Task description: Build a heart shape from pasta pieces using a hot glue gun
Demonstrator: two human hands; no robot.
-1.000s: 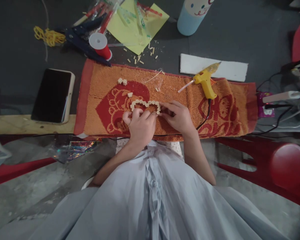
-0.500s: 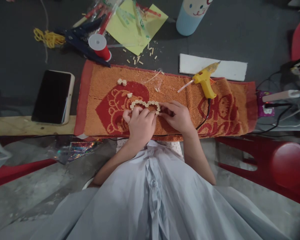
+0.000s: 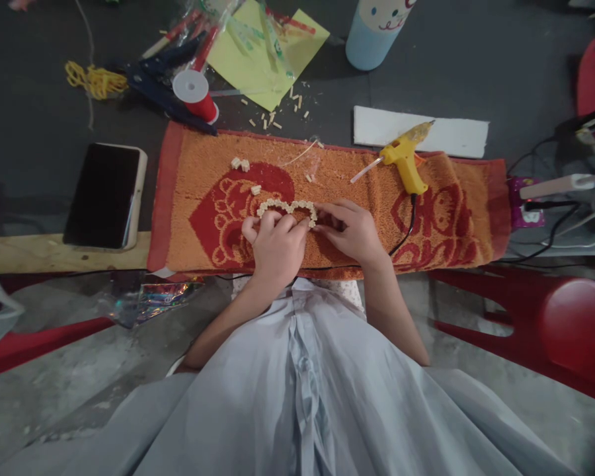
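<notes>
A curved chain of small pale pieces, its visible part like the top of a heart, lies on the orange and red towel. My left hand has its bent fingers on the lower left part of the chain and hides some of it. At the chain's right end my right hand pinches the edge between thumb and fingers. Small pale clusters and another pale cluster rest up and left of the chain. A yellow glue gun lies on the towel to the right.
A phone lies left of the towel. Behind are a red thread spool, yellow cord, dark blue pliers-like tool, yellow paper, white strip and blue bottle. The glue gun's black cable runs along the towel's front edge.
The view has shifted very slightly. Both hands keep nearly the same places on the chain, with the left hand's fingers moved a little.
</notes>
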